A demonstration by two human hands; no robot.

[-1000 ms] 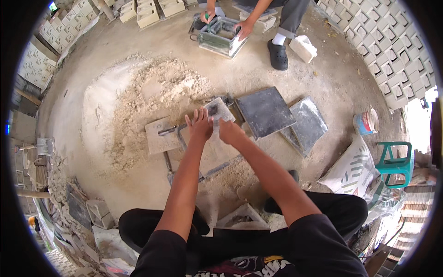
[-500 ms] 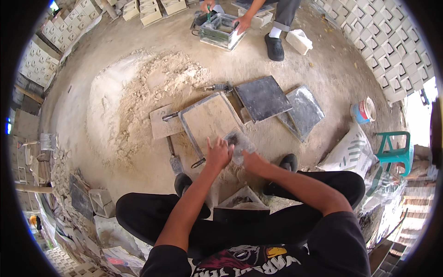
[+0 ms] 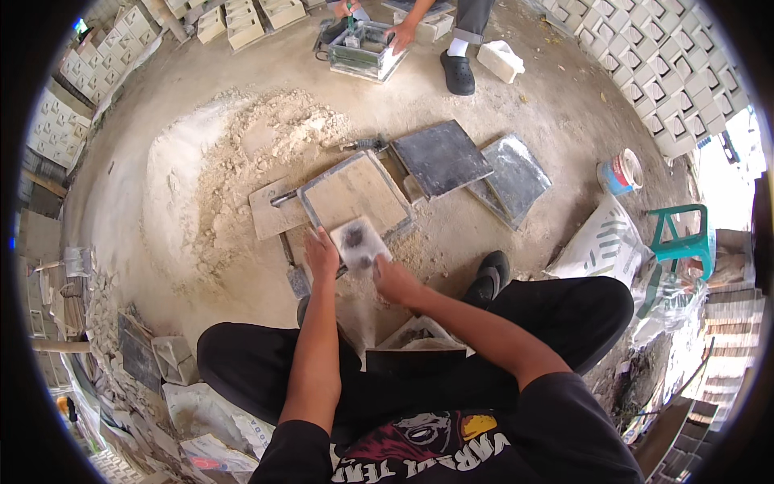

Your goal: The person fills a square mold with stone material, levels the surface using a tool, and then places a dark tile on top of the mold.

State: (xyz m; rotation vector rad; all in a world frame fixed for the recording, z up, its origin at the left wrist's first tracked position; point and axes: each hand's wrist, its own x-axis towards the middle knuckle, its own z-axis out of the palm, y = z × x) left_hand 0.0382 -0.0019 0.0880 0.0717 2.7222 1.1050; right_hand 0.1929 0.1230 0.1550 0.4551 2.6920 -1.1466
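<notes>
In the middle of the view, my right grip (image 3: 395,281) is clamped on the square plate (image 3: 359,247), over the lower corner of the filled mould (image 3: 333,173). Whether my left grip (image 3: 322,256), just beside, holds, I cannot tell. Probably I am smoothing; the next move calls for even pressure.

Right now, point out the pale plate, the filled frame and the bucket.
Pale plate (image 3: 368,243), head view: its visible face.
Filled frame (image 3: 335,173), head view: its upper rim.
Bucket (image 3: 612,177), head view: its outer wall.
</notes>
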